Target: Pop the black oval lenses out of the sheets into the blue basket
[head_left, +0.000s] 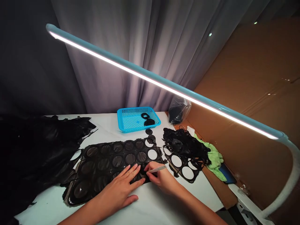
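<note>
A black rubbery sheet [103, 165] with rows of round discs moulded in it lies across the white table. My left hand [124, 186] presses flat on its front right part, fingers spread. Just to the right, my right hand [159, 176] pinches a slim pale pen-like tool [157, 169]. Its working tip is down at the sheet, hidden by my fingers, so I cannot tell whether it is a knife or tweezers. Near the sheet's right end, a white circle [152, 154] shows where a round opening is. Loose black discs [149, 132] lie behind the sheet.
A blue plastic basket [120, 120] holds a few black rings and discs. To the left is a big heap of black sheets [35, 150]. At right are black scraps [185, 143], a green cloth [214, 157] and a clear bag [180, 111]. A lit bar lamp [164, 84] spans overhead.
</note>
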A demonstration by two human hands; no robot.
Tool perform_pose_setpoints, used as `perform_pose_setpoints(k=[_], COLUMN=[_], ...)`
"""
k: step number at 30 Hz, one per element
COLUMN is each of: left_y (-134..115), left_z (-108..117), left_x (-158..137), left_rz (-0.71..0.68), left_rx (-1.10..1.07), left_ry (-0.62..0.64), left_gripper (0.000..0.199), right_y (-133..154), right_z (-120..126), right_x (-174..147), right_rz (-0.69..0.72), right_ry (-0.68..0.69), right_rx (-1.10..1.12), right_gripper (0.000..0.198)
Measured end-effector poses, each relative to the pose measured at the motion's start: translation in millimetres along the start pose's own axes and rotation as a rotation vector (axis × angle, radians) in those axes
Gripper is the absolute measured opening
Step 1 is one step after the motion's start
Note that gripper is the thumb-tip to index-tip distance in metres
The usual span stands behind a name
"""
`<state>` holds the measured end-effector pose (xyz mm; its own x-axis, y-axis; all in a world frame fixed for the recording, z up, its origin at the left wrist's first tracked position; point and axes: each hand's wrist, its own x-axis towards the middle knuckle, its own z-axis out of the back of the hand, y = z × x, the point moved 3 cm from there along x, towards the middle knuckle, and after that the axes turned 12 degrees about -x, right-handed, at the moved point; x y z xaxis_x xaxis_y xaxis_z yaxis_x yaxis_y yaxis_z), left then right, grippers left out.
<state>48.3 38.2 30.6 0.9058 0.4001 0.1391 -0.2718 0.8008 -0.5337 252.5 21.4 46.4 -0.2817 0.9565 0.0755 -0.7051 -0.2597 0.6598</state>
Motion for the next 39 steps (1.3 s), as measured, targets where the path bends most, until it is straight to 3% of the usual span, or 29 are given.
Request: perform_pose_setpoints(k=[7,17,22,24,28,30,35,39], left_y=[2,0,0,-1,-4,-4,13,22], left_z=[-3,0,0,1,4,5,4,4], left_x=[-10,-9,-10,-11,-11,-9,4,9], left_rz=[-0.001,0.002,0.024,0.034,0.044,0.042,0.153,0.171], left_rx=[-0.002,-0.018,-0.02,-0.023,-0.02,-0.013,0.083,0.119], left_ry=[0.027,0.022,-0.01,-0.012,0.012,0.02,-0.096,-0.128], left_gripper=[0.07,0.065,0.066,0.065,0.065,0.067,0.064,0.062], right_y=[0,1,3,-5,-37,-44,-26,-20], right_z=[1,-1,-17,-13,29,43,18,6], right_x=[-3,-3,-10,-8,15,29,53,56], right_rz=[0.044,0.061,0.19,0.211,-0.063,-0.085,0.112,0.163], right_ry=[0.069,0.083,0.051,0.005,-0.326,-0.38,-0.107,0.026], right_rx=[0.033,0.002,-0.215,-0.326,-0.381,-0.346,-0.172,0.001], right_gripper=[0.013,0.014,0.008,0.007,0.019,0.017,0.012,0.013])
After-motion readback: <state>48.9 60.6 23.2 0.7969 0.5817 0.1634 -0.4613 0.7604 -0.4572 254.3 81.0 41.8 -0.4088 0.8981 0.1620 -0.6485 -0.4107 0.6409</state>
